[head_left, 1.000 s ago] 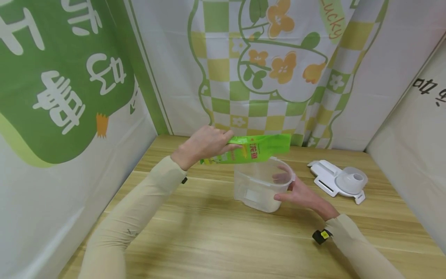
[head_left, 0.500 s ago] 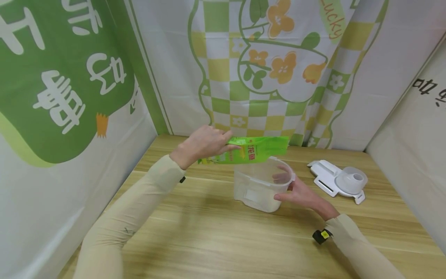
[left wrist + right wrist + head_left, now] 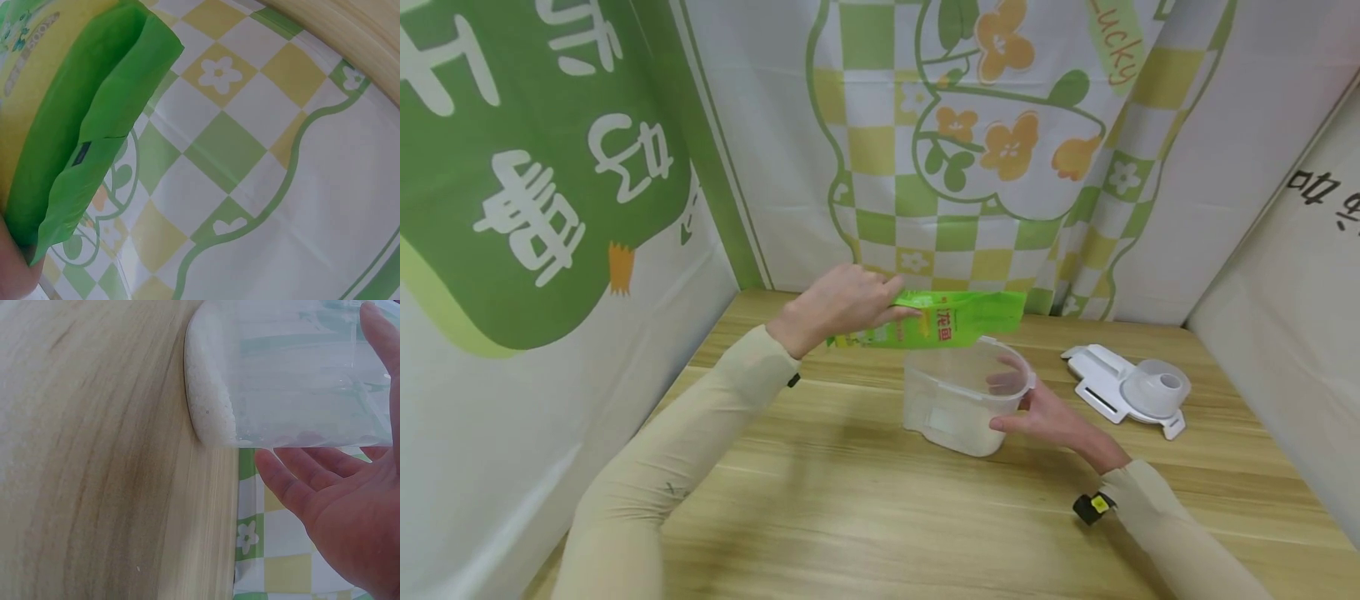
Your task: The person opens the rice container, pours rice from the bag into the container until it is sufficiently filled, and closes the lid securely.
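My left hand grips a bright green printed plastic bag, held almost level over a clear plastic container. The bag's right end hangs above the container's open top. A yellow panel and a folded green seam of the bag show in the left wrist view. My right hand holds the container by its right side, thumb in front and fingers behind. White grains lie at the container's bottom in the right wrist view. Whether anything falls from the bag cannot be made out.
A white lid with a translucent cup on it lies on the wooden table, right of the container. One loose white grain rests on the tabletop. Printed cloth hangs close behind the table.
The left hand and the bag shift very slightly, a little left and then back right and up. My right hand and the container stay in place.
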Motion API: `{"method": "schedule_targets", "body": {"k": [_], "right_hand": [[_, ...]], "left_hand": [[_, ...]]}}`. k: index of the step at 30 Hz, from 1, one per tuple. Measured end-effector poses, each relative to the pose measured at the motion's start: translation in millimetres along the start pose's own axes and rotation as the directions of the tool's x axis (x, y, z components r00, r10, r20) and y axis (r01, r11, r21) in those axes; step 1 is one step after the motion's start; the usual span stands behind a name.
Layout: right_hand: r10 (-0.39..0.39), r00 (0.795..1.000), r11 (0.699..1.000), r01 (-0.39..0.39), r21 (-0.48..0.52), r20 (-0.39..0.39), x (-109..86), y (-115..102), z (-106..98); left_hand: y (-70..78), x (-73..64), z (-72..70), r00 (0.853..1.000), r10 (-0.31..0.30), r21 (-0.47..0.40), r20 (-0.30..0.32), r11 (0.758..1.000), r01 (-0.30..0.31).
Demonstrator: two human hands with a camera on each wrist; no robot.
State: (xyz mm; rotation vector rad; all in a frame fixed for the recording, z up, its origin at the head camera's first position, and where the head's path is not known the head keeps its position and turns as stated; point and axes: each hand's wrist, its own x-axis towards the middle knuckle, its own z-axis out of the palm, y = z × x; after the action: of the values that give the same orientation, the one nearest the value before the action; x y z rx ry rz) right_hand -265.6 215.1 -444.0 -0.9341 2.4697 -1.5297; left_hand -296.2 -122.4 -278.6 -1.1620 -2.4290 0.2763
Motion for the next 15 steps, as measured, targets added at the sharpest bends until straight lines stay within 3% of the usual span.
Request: {"method": "schedule_targets", "body": {"k": [15], "right_hand": [[0.006,1.0,1.0,-0.006,0.0,0.004,0.7,2.3,-0.2]], "left_hand": [[0.7,3.7,-3.7,0.999,0.017,0.049,-0.036,0.999,-0.015]]}}
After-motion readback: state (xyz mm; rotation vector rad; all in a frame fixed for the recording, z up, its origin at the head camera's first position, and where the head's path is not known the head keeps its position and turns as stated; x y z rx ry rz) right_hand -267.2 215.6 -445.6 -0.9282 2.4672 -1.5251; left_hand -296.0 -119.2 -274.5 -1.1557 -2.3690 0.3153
